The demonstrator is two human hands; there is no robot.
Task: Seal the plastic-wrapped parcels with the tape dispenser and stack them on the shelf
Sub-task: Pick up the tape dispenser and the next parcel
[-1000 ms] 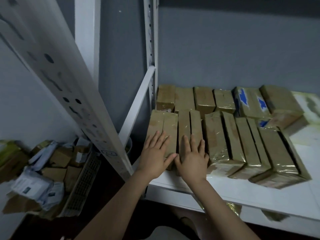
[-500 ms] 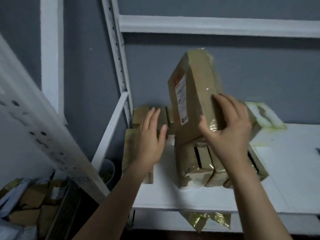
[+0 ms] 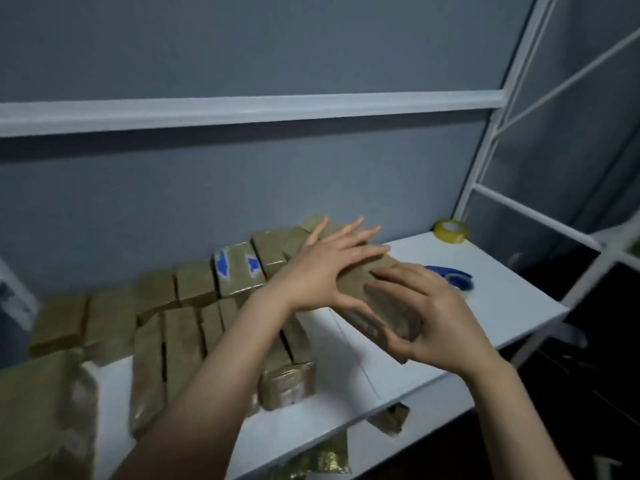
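Nearest, below the front lip of the smooth white shelf [image 3: 485, 292], a crumpled scrap of shiny gold wrap [image 3: 329, 459] and a small wrapped packet [image 3: 393, 420] peek out from the level underneath. Both bare forearms reach up over that lip. The right hand [image 3: 429, 320] clamps the near end of a brick-shaped brown parcel [image 3: 382, 306], fingers curled over its top and thumb hooked beneath. The left hand [image 3: 329, 268] lies flat on the far part of the same parcel, fingers straight and spread. Half a second ago this parcel stood on end above the stack with only the right hand on it and the left hand open beside it. Now it lies lengthwise and low, just right of the stacked ones; the blur hides whether it rests on the board. The view has also swung right, bringing the tape tools into sight. Left of the hands, the front row [image 3: 183, 341] of glossy film-wrapped parcels lies packed side by side, with the back row [image 3: 194, 282] behind it, where one parcel bears blue patches [image 3: 239, 268]. Just beyond the right hand's fingers a blue tape dispenser [image 3: 453, 277] lies on the shelf. Farther off, in the corner, sits a yellowish tape roll [image 3: 450, 231]. Behind everything are a matte grey wall [image 3: 277, 188] and a white metal rail [image 3: 242, 110].
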